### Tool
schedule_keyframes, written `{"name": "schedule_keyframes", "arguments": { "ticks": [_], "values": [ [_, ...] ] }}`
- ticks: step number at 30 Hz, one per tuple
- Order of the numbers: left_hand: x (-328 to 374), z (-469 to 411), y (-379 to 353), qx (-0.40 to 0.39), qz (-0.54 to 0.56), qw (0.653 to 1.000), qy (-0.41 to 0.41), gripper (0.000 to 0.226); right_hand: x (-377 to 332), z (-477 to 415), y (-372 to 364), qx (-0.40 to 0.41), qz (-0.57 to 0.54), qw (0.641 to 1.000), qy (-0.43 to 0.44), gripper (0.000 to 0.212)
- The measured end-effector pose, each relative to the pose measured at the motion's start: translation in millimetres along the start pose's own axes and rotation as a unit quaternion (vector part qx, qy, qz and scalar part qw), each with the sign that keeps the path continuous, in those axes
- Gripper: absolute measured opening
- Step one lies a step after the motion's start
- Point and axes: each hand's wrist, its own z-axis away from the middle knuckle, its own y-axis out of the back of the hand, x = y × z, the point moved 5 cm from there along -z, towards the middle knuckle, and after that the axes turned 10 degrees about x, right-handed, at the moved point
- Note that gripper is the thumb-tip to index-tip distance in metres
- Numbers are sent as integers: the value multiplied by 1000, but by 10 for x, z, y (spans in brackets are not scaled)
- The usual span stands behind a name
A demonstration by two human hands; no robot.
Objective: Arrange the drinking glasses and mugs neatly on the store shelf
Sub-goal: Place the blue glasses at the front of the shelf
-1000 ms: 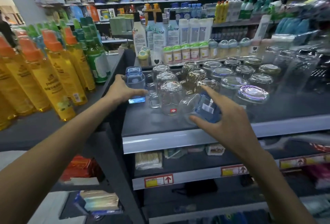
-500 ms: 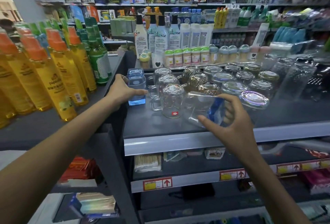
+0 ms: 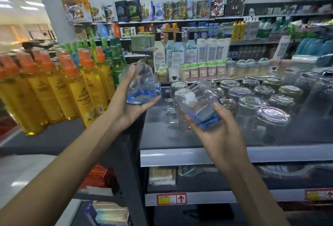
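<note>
My left hand (image 3: pixel 126 107) holds a clear tumbler with a blue base (image 3: pixel 142 85), lifted above the shelf's left end and tilted. My right hand (image 3: pixel 218 128) grips a second blue-based tumbler (image 3: pixel 198 103), tilted with its blue base toward me, above the shelf's front. On the dark grey shelf (image 3: pixel 180 135) stand clear handled mugs (image 3: pixel 178 114) and several upturned glasses (image 3: pixel 273 117), some tinted, in rows reaching to the right.
Yellow spray bottles with orange caps (image 3: pixel 54 89) crowd the neighbouring shelf on the left. Lotion bottles (image 3: pixel 173 51) and small green-lidded jars (image 3: pixel 203 71) line the back. The shelf's pale front edge (image 3: pixel 270 155) runs below my hands, with lower shelves beneath.
Both hands have lifted their blue-based tumblers off the shelf and tilted them. The camera has risen and drawn closer.
</note>
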Motion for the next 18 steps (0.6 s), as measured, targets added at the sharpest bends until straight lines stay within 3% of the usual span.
{"name": "schedule_keyframes", "arguments": {
  "ticks": [2, 4, 8, 12, 15, 18],
  "values": [
    [30, 65, -18, -23, 41, 999, 26, 57, 36, -28, -112, -10, -45, 999, -21, 40],
    [47, 141, -26, -41, 50, 997, 42, 40, 40, -67, -199, -9, -74, 997, -32, 48],
    [38, 214, 25, -7, -44, 999, 9, 16, 28, -154, -256, -11, -87, 995, -39, 43],
    [83, 169, 125, 52, 35, 998, 12, 33, 50, -216, -214, 5, -65, 997, -46, 27],
    [132, 162, 119, 65, 124, 990, 15, 46, 88, -235, -173, 9, -38, 999, -34, 32],
    [144, 147, 114, 77, 122, 989, 11, 56, 76, -249, -164, -4, -11, 1000, -18, 27]
  ]
}}
